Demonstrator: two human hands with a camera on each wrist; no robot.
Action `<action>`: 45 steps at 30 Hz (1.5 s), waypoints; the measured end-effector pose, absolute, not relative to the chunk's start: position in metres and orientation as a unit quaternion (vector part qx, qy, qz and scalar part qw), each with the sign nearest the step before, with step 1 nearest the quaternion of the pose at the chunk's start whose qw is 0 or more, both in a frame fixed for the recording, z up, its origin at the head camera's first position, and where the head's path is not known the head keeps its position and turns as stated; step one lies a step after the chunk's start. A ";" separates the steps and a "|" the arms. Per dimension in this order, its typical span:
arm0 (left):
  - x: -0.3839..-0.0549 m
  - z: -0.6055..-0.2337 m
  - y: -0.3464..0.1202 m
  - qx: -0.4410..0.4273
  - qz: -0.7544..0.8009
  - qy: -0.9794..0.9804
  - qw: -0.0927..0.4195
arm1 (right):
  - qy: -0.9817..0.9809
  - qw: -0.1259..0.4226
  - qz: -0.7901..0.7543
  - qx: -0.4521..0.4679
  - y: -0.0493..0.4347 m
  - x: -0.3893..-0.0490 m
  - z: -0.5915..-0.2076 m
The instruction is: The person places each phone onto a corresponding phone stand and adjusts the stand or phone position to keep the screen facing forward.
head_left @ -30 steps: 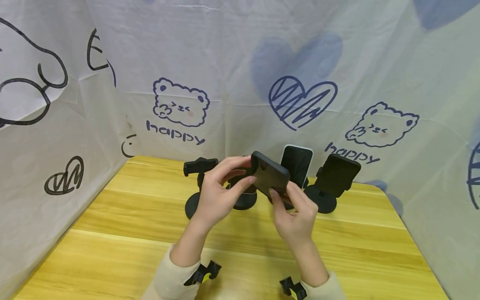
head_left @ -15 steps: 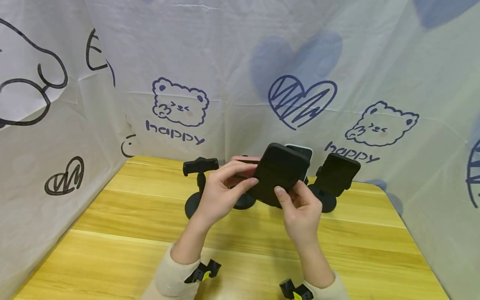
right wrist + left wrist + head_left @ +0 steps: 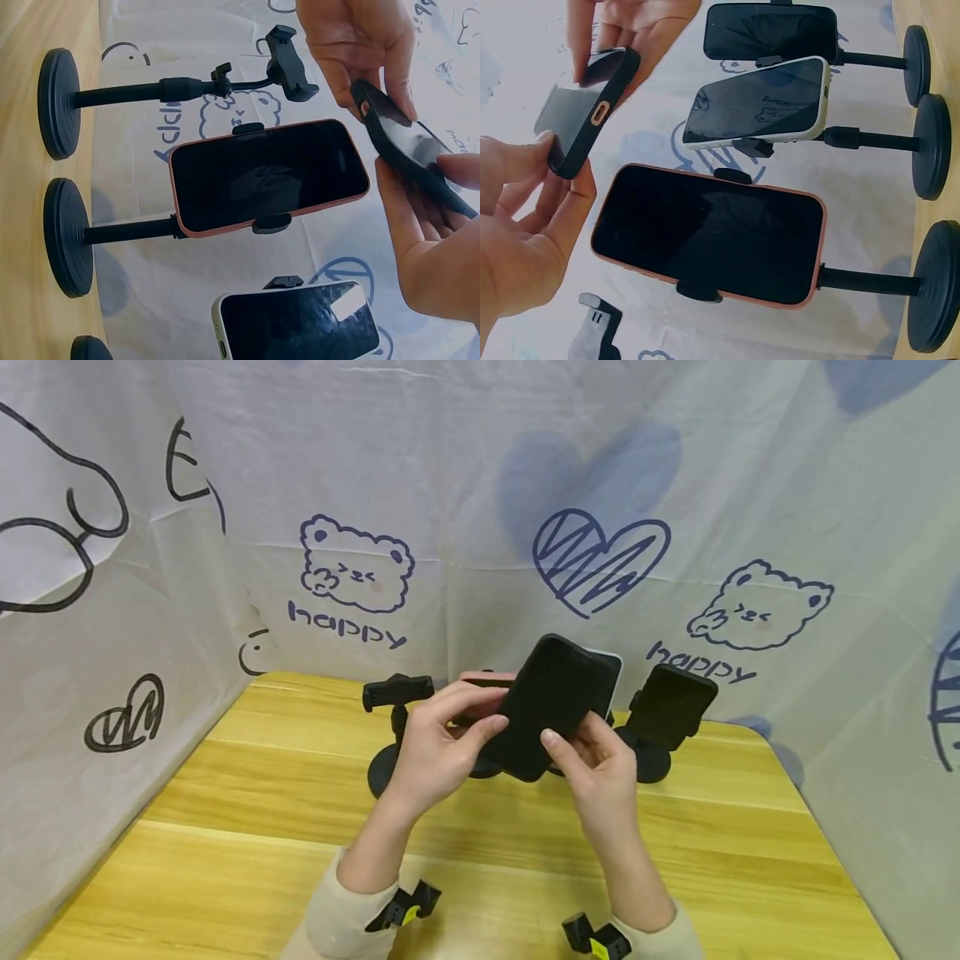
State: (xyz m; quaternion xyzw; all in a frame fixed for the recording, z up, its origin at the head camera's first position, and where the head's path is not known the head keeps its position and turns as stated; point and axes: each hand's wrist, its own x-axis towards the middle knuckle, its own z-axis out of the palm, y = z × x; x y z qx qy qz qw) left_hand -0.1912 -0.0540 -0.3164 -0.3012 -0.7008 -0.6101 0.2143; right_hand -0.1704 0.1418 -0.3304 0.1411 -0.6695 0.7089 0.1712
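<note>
A black phone (image 3: 550, 706) in a black case is up in the air between my two hands, its dark screen tilted toward me. At its left edge my left hand (image 3: 442, 743) pinches it, thumb in front and fingers behind. My right hand (image 3: 603, 772) grips the lower right edge, with the thumb on the front. The left wrist view shows the case's end with an orange-rimmed port hole and light glinting off the screen. Behind the held phone, and partly covered by it in the head view, are a pink-edged phone (image 3: 709, 236) and a white-edged phone (image 3: 757, 101) on stands.
At the left stands a black phone holder (image 3: 397, 693) with nothing in its clamp. Another stand at the right carries a dark phone (image 3: 672, 706). All these round-based stands are along the back of the wooden table (image 3: 480, 860), before a printed cloth (image 3: 465, 485).
Both hands have turned the black phone from a tilted, edge-on pose so that its flat screen faces me. It has risen slightly, and the right hand has shifted its hold along the edge.
</note>
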 end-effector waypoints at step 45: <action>-0.180 -0.293 -0.159 -0.025 -0.466 -0.849 0.247 | -0.619 0.079 0.761 0.180 0.060 -0.231 -0.260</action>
